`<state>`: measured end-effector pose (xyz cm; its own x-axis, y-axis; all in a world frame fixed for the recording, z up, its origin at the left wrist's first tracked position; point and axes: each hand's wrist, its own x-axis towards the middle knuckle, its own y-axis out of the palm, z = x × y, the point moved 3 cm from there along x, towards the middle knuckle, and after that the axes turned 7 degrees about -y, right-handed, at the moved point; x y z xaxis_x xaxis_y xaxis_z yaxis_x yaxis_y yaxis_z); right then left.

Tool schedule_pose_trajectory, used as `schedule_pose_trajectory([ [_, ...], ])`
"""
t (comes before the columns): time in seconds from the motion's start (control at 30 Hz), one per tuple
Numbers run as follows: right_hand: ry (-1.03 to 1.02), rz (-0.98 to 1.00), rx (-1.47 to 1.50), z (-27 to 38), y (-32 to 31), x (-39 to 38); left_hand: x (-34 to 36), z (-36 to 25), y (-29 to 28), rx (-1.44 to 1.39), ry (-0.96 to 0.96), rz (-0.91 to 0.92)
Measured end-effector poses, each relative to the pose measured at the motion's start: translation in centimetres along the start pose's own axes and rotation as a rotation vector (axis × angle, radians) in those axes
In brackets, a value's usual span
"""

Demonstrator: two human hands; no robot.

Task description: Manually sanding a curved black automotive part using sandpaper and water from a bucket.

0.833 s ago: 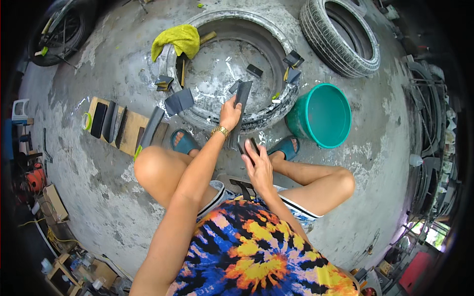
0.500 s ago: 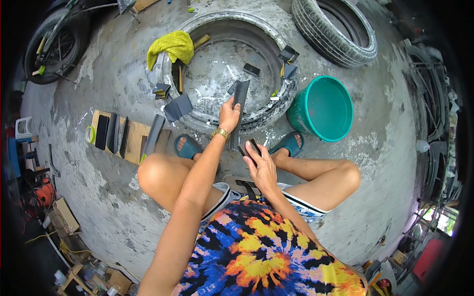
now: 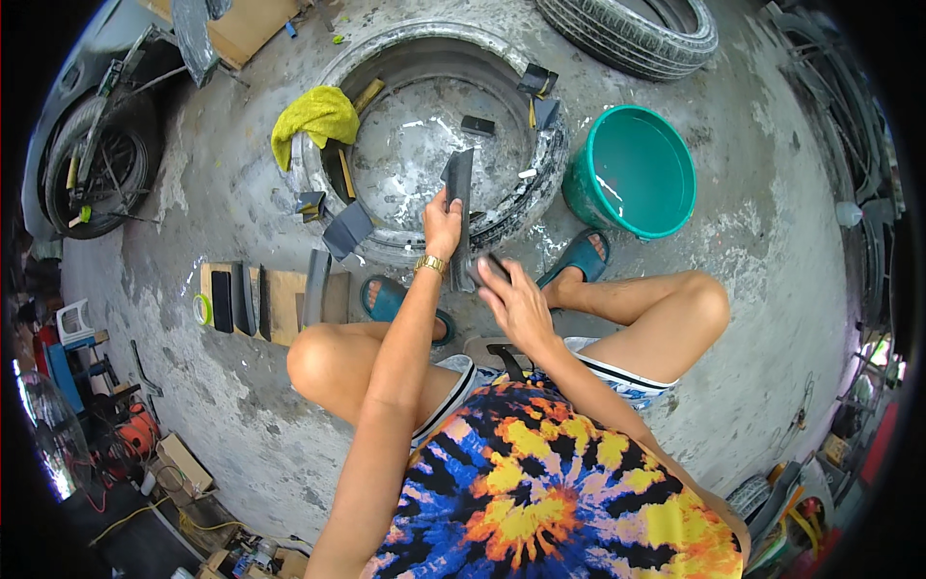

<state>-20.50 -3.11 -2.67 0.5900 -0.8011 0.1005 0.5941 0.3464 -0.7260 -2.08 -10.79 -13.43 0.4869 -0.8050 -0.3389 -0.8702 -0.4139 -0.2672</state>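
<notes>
My left hand [image 3: 443, 230] grips a long, narrow, dark grey trim piece [image 3: 460, 183] by its left edge, with the far end over the tire lying flat on the floor. At the near end of that piece is my right hand [image 3: 519, 301], its fingers wrapped round a small dark sanding block [image 3: 496, 267]. The block meets or nearly meets the trim's right edge; the exact contact is hard to see. Dark folded sandpaper [image 3: 347, 230] rests on the near left rim of the flat tire [image 3: 424, 37]. Another black block [image 3: 477, 125] lies inside the ring.
A green bucket of water [image 3: 632, 183] stands to the right of the tire. A yellow-green cloth [image 3: 316, 121] drapes over the tire's left side. More dark trim pieces [image 3: 316, 288] lie on a wooden board [image 3: 285, 318] at left. A second tire [image 3: 637, 48] lies far right.
My right hand with the sanding block has come up against or close to the trim's near end. My left hand keeps its grip. The whole view has shifted slightly.
</notes>
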Motion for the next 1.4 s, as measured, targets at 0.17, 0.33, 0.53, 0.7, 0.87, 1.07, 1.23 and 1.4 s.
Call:
schedule_pose_trajectory([
  [0.17,0.003,-0.045,0.050,-0.7,0.4,0.9,-0.4,-1.2,0.4,0.092,0.047,-0.022],
  [0.33,0.004,-0.013,0.060,0.7,0.2,-0.4,0.0,-0.1,-0.1,0.223,-0.041,-0.052],
  [0.53,0.013,-0.074,0.034,0.4,0.3,1.8,0.0,-0.8,0.1,-0.009,-0.027,0.018],
  [0.7,0.017,-0.028,0.093,-0.1,0.1,-0.5,-0.2,-0.8,0.9,0.048,0.054,-0.016],
  [0.87,0.052,-0.036,0.028,1.2,-0.3,0.3,0.8,0.8,0.4,0.049,0.028,-0.046],
  [1.07,0.113,-0.043,0.023,-1.8,-0.1,1.8,-0.3,-2.0,1.8,0.094,-0.059,0.082],
  [1.23,0.001,0.016,0.075,0.7,-0.3,-1.7,-0.3,-1.2,0.1,0.187,0.098,-0.133],
  [1.4,0.051,-0.035,0.018,-0.2,0.5,1.1,0.1,-0.7,0.2,0.081,0.089,-0.070],
])
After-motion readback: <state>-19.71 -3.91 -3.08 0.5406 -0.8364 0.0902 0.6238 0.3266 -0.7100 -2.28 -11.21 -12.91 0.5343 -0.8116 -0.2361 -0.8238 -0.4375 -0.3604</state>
